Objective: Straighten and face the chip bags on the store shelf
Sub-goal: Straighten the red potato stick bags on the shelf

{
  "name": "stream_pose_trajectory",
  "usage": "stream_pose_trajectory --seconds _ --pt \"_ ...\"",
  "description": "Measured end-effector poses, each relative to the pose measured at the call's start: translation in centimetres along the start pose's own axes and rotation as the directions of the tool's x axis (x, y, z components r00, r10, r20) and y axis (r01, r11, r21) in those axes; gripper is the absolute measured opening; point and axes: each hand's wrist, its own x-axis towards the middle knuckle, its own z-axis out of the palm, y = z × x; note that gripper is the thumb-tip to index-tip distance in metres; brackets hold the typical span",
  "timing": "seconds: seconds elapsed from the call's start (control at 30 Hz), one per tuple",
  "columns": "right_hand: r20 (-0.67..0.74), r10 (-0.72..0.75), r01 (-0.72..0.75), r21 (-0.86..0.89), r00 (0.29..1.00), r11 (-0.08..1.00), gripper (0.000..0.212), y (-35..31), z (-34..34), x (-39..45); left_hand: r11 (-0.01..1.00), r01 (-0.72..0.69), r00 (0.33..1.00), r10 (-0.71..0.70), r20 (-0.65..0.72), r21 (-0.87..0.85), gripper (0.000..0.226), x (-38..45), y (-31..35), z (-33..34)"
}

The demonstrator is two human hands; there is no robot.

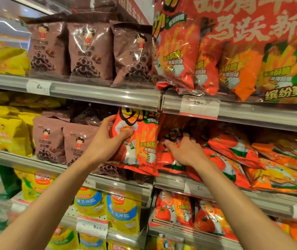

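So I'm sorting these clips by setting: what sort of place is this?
A shop's snack aisle, most likely a supermarket. Tiered shelves carry rows of packaged snacks, price tags sit on the shelf rails, and the left hand grips a red chip bag while the right hand handles fallen bags.

Left hand [108,139] grips upright red chip bag [140,139] at its left edge, thumb pressed into the front, on middle shelf [173,181]. Right hand [185,150] pinches a red bag lying flat [169,157] just beside it. Brown snack bags [62,139] stand to the left.
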Motion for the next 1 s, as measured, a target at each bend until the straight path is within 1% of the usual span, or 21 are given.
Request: stream_pose_trajectory --seconds 0.1,0.2,0.27,0.33,0.43,0.53,0.6,0.67,0.73,0.8,0.83,0.9,0.93,1.0 --pt "0.019 0.055 -0.056 0.030 0.998 0.998 0.096 0.0 1.3 0.7 1.000 -0.017 1.000 0.017 0.008 -0.009 0.073 -0.1 -0.1 -0.1" --pt "-0.045 0.052 -0.048 0.089 0.998 0.995 0.087 0.3 2.2 0.7 1.000 -0.021 1.000 0.021 0.021 -0.010 0.073 -0.1 -0.3 -0.4" --pt "-0.091 0.031 -0.018 0.137 0.995 0.990 0.077 0.4 2.2 0.4 1.000 -0.020 0.999 0.020 0.031 -0.001 0.072 0.0 -0.3 -0.7" --pt "-0.135 0.001 0.022 0.169 0.991 0.985 0.071 0.3 2.2 0.0 1.000 -0.023 0.999 0.023 0.032 0.008 0.067 0.1 -0.1 -0.9" --pt "-0.216 -0.056 0.100 0.202 0.975 0.974 0.068 0.0 2.5 -0.5 0.999 -0.036 0.999 0.036 0.027 0.036 0.058 0.1 0.4 -1.3" --pt "-0.313 -0.107 0.189 0.247 0.944 0.950 0.068 -0.3 2.9 -0.5 0.999 -0.042 0.999 0.042 0.003 0.020 0.060 0.3 0.5 -1.8" --pt "-0.375 -0.125 0.226 0.238 0.918 0.945 0.065 -0.5 3.2 -0.1 0.999 -0.043 0.999 0.043 0.001 0.017 0.061 0.3 0.4 -1.9" --pt "-0.415 -0.138 0.229 0.179 0.899 0.957 0.058 -0.6 3.4 0.7 0.999 -0.048 0.999 0.048 0.006 0.021 0.062 0.2 0.4 -2.0" --pt "-0.428 -0.105 0.178 0.135 0.898 0.975 0.058 -0.7 3.5 1.6 0.999 -0.050 0.999 0.050 0.008 0.019 0.064 0.0 0.4 -2.1" --pt "-0.436 -0.102 0.163 0.105 0.894 0.981 0.064 -0.7 3.8 2.5 0.999 -0.049 0.999 0.049 0.008 0.015 0.066 0.0 0.4 -2.2" --pt "-0.415 -0.099 0.143 0.076 0.905 0.987 0.065 -0.7 4.0 2.8 0.999 -0.048 0.999 0.048 0.011 0.014 0.066 -0.1 0.4 -2.2" --pt "-0.304 -0.046 0.059 0.033 0.952 0.998 0.065 -0.8 4.3 3.2 0.999 -0.051 0.999 0.050 0.013 0.017 0.067 -0.1 0.4 -2.1" --pt "-0.273 -0.024 0.038 0.043 0.962 0.998 0.071 -0.8 4.4 3.2 0.999 -0.049 0.999 0.048 0.015 0.017 0.067 -0.2 0.3 -2.1" --pt "-0.247 0.020 0.009 0.117 0.969 0.993 0.094 -0.5 4.1 3.3 0.998 -0.052 0.999 0.052 0.017 0.021 0.067 -0.2 0.2 -2.1"
